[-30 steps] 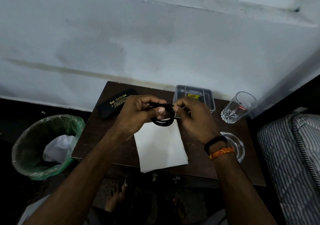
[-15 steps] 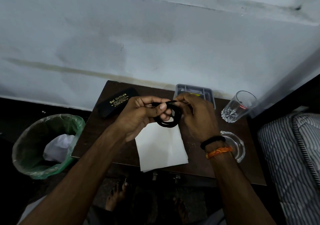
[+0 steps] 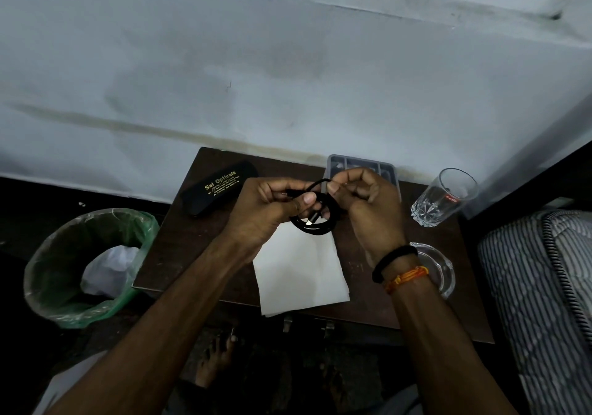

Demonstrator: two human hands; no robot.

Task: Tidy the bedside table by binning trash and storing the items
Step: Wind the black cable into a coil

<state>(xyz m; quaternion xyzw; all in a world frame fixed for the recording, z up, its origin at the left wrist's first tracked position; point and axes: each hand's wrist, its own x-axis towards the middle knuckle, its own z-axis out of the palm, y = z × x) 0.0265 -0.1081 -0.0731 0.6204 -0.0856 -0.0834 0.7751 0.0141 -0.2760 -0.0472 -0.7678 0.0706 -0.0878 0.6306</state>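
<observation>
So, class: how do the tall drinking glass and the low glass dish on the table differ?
The drinking glass is tall with a cut pattern at its base and a red label; the glass dish is low, wide and plain. The drinking glass stands fully in view; the right wrist partly covers the glass dish. Both are clear glass.

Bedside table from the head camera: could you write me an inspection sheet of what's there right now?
Surface: dark wooden bedside table, against a pale wall.
Job's things: black cable coiled into loops, held above the table; black glasses case with gold lettering at the far left; grey compartment tray at the back, contents hidden by the hands.
Clutter: white paper napkin at the front edge; empty drinking glass; glass ashtray.
Hands: left hand in a grip on the coil; right hand pinches a cable strand.
Cables: only the held one.
Surroundings: green-lined bin on the floor, left, holding white trash; striped bedding, right.
</observation>
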